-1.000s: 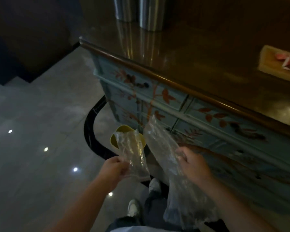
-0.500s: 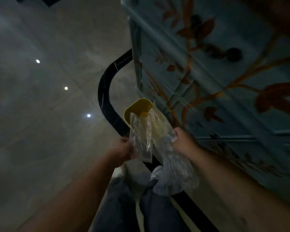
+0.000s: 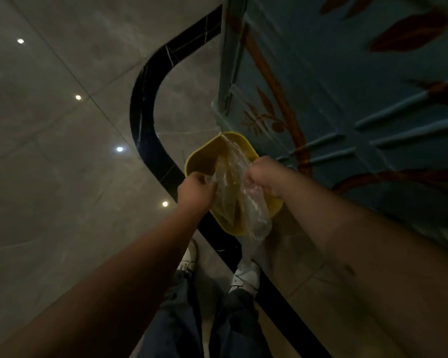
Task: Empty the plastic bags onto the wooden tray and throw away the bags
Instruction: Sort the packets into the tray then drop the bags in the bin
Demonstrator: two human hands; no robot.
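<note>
A yellow waste bin (image 3: pixel 201 161) stands on the floor beside a painted blue cabinet. Over its open top I hold empty clear plastic bags (image 3: pixel 234 182). My left hand (image 3: pixel 195 190) grips their left edge and my right hand (image 3: pixel 263 175) grips their right side. The far ends of the bags reach over the bin's back rim, and a loose tail of plastic hangs down past the bin's near rim toward my shoes. The wooden tray is out of view.
The blue cabinet (image 3: pixel 347 86) with red leaf painting rises close on the right. A curved black inlay strip (image 3: pixel 142 117) runs across the pale tiled floor (image 3: pixel 49 151). My white shoes (image 3: pixel 246 276) stand just below the bin.
The view has dropped from the cabinet top to the floor. Both hands have moved forward and down with the bags, from in front of the bin to right over its opening.
</note>
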